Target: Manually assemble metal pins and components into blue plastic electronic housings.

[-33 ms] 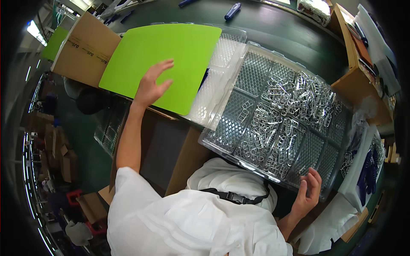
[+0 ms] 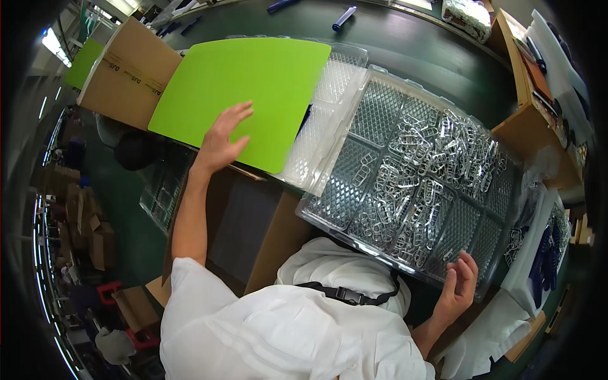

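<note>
My left hand (image 2: 220,140) is open above a lime-green sheet (image 2: 253,82), fingers stretched and thumb apart. Whether it touches the sheet, I cannot tell. My right hand (image 2: 457,290) is by the near right edge of a clear compartmented plastic tray (image 2: 326,201); its fingers are loosely bent, with nothing visible in them. Many small silvery metal clips or buckles (image 2: 437,152) lie heaped across the tray's middle compartments. A few more clips (image 2: 363,170) lie apart in a left compartment.
A second clear tray (image 2: 335,82) lies partly under the green sheet. At left stands a cardboard box (image 2: 130,69); an open carton (image 2: 244,221) sits below the table edge. A blue marker (image 2: 344,18) lies at the back, a wooden shelf (image 2: 538,126) at right.
My left hand has drawn slightly nearer to me over the green sheet, still open. The right hand has barely moved, and the clips lie as before.
</note>
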The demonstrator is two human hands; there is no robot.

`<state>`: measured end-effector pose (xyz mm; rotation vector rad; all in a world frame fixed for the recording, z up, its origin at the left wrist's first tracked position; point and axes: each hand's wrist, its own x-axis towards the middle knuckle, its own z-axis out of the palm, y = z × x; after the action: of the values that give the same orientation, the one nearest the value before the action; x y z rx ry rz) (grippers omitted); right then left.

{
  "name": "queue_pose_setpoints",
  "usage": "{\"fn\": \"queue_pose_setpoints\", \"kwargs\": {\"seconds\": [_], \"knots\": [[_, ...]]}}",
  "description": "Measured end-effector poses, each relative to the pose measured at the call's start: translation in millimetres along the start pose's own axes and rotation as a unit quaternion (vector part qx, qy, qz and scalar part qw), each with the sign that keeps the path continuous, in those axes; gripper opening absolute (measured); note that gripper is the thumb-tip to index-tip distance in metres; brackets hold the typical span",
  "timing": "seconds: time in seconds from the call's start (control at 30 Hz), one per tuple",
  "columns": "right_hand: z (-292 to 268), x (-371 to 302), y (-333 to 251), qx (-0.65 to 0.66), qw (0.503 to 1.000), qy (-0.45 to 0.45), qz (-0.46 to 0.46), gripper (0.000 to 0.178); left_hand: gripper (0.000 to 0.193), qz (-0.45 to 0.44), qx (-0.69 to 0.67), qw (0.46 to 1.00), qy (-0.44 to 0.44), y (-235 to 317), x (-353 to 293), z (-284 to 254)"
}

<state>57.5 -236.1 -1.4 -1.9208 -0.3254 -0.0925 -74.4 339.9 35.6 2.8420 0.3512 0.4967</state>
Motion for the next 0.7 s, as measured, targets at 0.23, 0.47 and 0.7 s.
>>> {"fn": "queue_pose_setpoints", "kwargs": {"seconds": [0.23,0.47,0.7], "knots": [[22,24,-14,0.004,0.999,-0.037,-0.028,0.021,0.065,-0.022,0.160,0.987,-0.020,-36,-66,-9],[53,41,-25,-0.008,0.995,-0.072,-0.071,0.022,0.050,-0.016,0.137,0.990,-0.043,-102,-74,-35],[73,44,-22,-0.012,0.994,-0.084,-0.062,0.020,0.092,0.083,0.097,0.980,-0.152,-100,-38,-40]]}}
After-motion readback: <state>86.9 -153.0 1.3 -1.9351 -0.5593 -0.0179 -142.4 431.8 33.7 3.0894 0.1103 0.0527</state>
